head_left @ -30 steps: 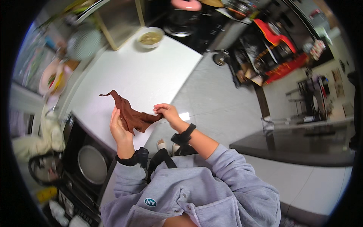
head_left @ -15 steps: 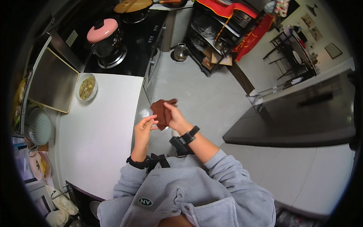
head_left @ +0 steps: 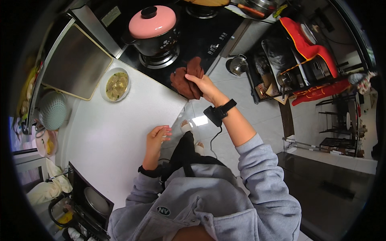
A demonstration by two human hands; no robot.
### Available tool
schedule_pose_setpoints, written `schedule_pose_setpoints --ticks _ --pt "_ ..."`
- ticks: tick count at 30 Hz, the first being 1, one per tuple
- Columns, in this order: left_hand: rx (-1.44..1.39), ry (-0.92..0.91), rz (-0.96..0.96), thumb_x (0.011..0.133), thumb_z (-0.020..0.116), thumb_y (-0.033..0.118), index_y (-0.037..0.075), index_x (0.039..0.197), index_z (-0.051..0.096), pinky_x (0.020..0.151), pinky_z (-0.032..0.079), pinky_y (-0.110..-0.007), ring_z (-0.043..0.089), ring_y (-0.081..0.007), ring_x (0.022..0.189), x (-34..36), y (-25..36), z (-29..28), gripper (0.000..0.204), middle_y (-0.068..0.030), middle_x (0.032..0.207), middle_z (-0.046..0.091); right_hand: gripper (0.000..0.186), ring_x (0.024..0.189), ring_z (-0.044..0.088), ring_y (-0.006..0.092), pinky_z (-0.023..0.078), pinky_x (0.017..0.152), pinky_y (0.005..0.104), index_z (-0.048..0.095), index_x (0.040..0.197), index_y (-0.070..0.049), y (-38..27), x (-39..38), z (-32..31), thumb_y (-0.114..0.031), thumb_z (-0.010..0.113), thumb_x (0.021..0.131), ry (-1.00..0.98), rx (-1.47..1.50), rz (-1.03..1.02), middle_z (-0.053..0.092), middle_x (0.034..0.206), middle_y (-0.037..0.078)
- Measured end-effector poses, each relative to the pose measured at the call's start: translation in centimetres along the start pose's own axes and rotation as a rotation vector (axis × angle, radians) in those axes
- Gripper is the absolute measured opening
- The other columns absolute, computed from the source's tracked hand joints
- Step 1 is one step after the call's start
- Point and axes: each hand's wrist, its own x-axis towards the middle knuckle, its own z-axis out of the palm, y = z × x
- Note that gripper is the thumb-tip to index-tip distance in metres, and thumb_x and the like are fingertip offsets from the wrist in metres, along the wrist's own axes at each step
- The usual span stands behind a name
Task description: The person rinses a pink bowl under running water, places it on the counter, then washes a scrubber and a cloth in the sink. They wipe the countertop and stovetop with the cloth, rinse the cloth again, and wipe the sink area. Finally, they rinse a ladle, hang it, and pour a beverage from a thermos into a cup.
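A bunched reddish-brown cloth [head_left: 185,82] is gripped by my right hand [head_left: 206,87], thumb on top, over the front edge of the black stove [head_left: 197,44]. My left hand [head_left: 157,142] holds nothing; its fingers are loosely curled and apart beside the right edge of the white counter [head_left: 116,140]. Beyond the cloth, a dark pot with a pink lid [head_left: 152,23] sits on a burner [head_left: 160,60]. A white bowl of soup [head_left: 116,85] with pieces in it stands on the counter's far part.
A grey board [head_left: 76,62] leans at the counter's far left, near a pale green colander [head_left: 53,110]. A lidded glass pot [head_left: 238,65] is on the floor beside a black rack [head_left: 257,90]. Another pan [head_left: 255,9] stands past the stove's right end.
My right hand has carried the cloth away from my left hand, forward to the stove edge. I have turned and stepped nearer the stove. My left hand stays low by the counter.
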Motion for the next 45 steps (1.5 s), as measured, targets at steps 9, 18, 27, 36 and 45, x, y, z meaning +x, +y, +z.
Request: schedule_pose_setpoints --ticks 9,18,27,36,45 --pt "0.034 0.182 0.104 0.091 0.051 0.014 -0.001 0.102 0.061 0.066 0.050 -0.026 0.063 -0.0159 0.079 10.4 5.7 -0.6 0.022 -0.0107 0.094 0.066 0.068 0.134 0.025 0.0378 0.020 0.109 0.0464 0.036 0.136 0.001 8.0 9.8 0.9 -0.036 0.059 0.084 0.267 -1.484 -0.684 0.028 0.143 0.025" --pt "0.059 0.269 -0.034 0.091 0.053 0.016 -0.001 0.101 0.061 0.064 0.050 -0.025 0.062 -0.0152 0.077 16.2 7.8 1.4 0.021 -0.0091 0.091 0.065 0.064 0.135 0.028 0.0302 0.022 0.111 0.0386 0.035 0.134 0.006 7.1 12.1 -4.3 -0.026 0.057 0.084 -0.194 -1.577 -0.760 0.031 0.144 0.019" --pt "0.028 0.413 -0.003 0.092 0.055 0.019 0.000 0.102 0.063 0.065 0.050 -0.025 0.062 -0.0142 0.076 22.4 9.5 6.5 0.023 -0.0082 0.091 0.066 0.057 0.132 0.035 0.0283 0.026 0.110 0.0397 0.039 0.134 0.001 -5.0 27.1 -21.3 -0.017 0.058 0.084 -0.073 -1.565 -0.782 0.037 0.141 0.016" --pt "-0.072 0.657 -0.100 0.093 0.054 0.019 0.000 0.102 0.062 0.061 0.050 -0.024 0.063 -0.0133 0.074 26.3 9.0 16.9 0.023 -0.0088 0.090 0.066 0.054 0.127 0.040 0.0334 0.029 0.107 0.0418 0.037 0.135 0.001 -16.9 43.7 -40.7 -0.020 0.053 0.088 0.084 -1.569 -0.720 0.040 0.138 0.019" --pt "-0.094 0.701 -0.139 0.092 0.055 0.020 0.000 0.101 0.062 0.061 0.051 -0.025 0.062 -0.0131 0.073 24.7 7.1 20.9 0.023 -0.0087 0.089 0.066 0.055 0.133 0.030 0.0374 0.024 0.109 0.0432 0.029 0.138 0.002 -18.6 51.4 -43.7 -0.022 0.043 0.090 0.397 -1.663 -0.791 0.032 0.142 0.024"
